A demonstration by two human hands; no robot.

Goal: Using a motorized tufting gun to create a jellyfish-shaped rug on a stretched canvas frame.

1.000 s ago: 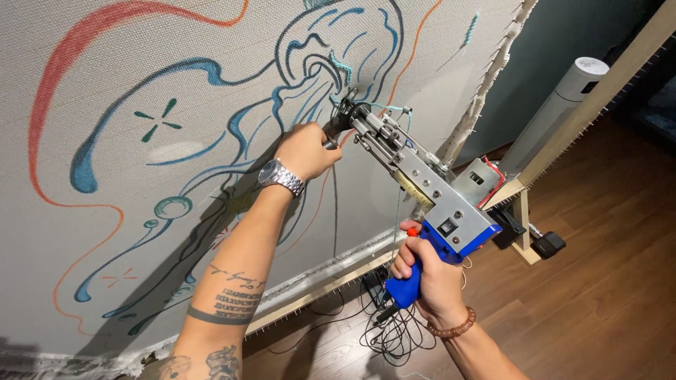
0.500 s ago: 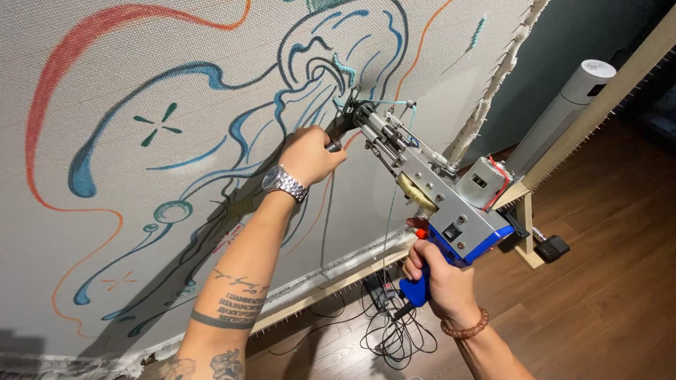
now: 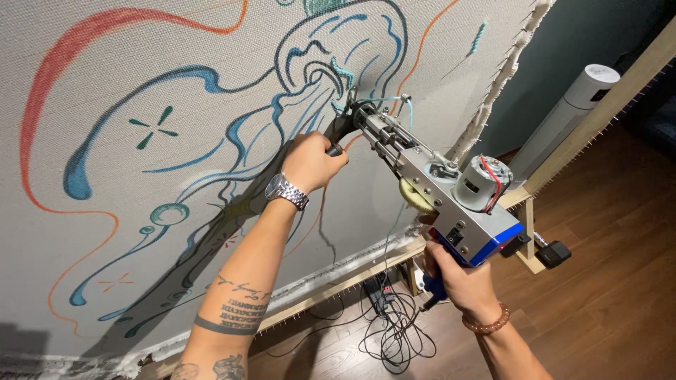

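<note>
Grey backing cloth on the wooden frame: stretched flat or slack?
Stretched flat: the grey backing cloth shows no folds or sag, and the drawn lines run smooth. Its right edge is frayed past the wooden frame.

Cloth ahead — cables underfoot, floor rightward open.

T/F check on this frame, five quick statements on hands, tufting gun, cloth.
1. The left hand grips the front handle of the tufting gun. True.
2. The right hand is off the gun. False: it holds the blue rear grip.
3. The gun's tip is at the cloth. True.
4. The watch is on the right wrist. False: left wrist; the right has a bead bracelet.
5. The cables lie on a table. False: on the wood floor.
</note>
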